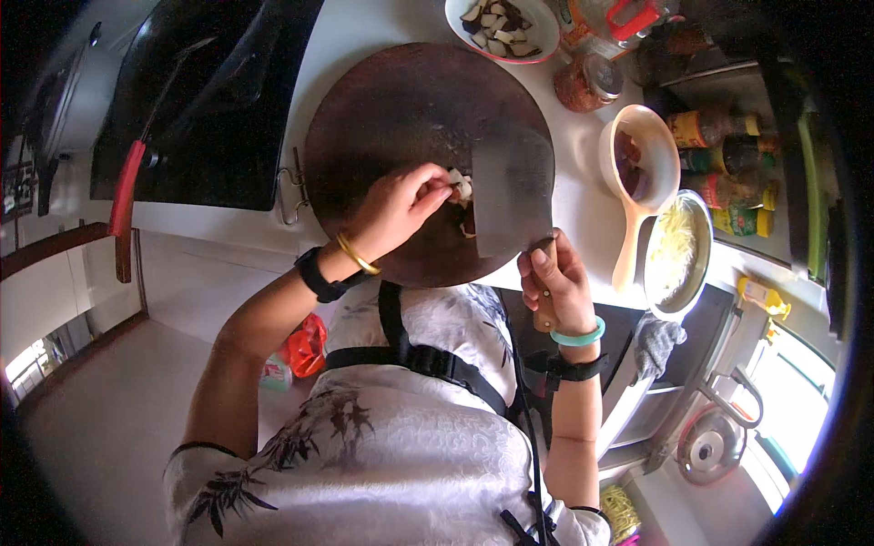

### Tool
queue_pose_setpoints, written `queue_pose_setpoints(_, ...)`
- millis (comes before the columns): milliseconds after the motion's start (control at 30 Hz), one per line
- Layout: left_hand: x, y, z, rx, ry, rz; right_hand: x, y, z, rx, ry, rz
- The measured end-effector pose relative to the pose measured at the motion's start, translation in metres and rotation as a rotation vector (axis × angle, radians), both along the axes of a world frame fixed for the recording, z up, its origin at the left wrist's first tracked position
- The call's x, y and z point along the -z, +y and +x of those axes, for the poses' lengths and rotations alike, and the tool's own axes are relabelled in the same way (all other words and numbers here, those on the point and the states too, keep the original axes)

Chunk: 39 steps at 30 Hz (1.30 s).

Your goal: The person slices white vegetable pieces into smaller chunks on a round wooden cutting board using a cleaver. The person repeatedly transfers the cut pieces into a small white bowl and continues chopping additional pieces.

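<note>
My right hand (560, 273) grips the wooden handle (545, 307) of a cleaver. Its broad blade (509, 194) is over the right part of a round, dark chopping board (403, 102). Just left of the blade are small pale and brown food pieces (462, 188), too small to name surely. With thumb and fingertips together, my left hand (413, 198) touches or pinches the palest piece. The cleaver's flat side partly hides the board, and my left hand covers some of its middle.
Beyond the board stands a bowl of cut mushroom pieces (502, 31). A glass jar (587, 83), a handled ladle-like bowl (638, 160) and a bowl of pale shreds (672, 256) line the right side. A black cooktop (205, 109) and a red-handled utensil (128, 181) are on the left.
</note>
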State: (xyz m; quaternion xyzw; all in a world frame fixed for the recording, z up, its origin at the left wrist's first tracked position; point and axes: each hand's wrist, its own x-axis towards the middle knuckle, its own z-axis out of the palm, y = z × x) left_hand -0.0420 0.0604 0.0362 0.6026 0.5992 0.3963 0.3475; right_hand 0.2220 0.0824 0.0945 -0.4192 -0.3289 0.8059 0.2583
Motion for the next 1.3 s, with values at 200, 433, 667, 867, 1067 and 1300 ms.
queue_pose_setpoints(200,-0.01,0.005,0.013,-0.088,-1.213,-0.501,-0.004,-0.001,-0.007,-0.046,0.134,-0.038)
queue_pose_setpoints(433,-0.017,-0.001,0.007,0.121,-1.587,-0.636,0.0,-0.003,-0.01,-0.057,0.061,-0.008)
queue_pose_setpoints(667,0.005,-0.001,0.013,0.058,-0.551,-0.072,0.02,-0.017,0.03,0.099,-0.13,0.071)
queue_pose_setpoints(867,0.001,-0.01,0.019,0.119,0.228,0.103,0.053,-0.052,0.048,0.145,-0.214,0.007)
queue_pose_setpoints(1067,0.005,-0.005,0.016,0.095,0.316,0.037,0.063,-0.063,0.025,0.147,-0.201,-0.045)
queue_pose_setpoints(1300,0.012,-0.007,0.015,0.057,0.171,0.013,0.055,-0.056,-0.028,0.084,-0.172,0.012)
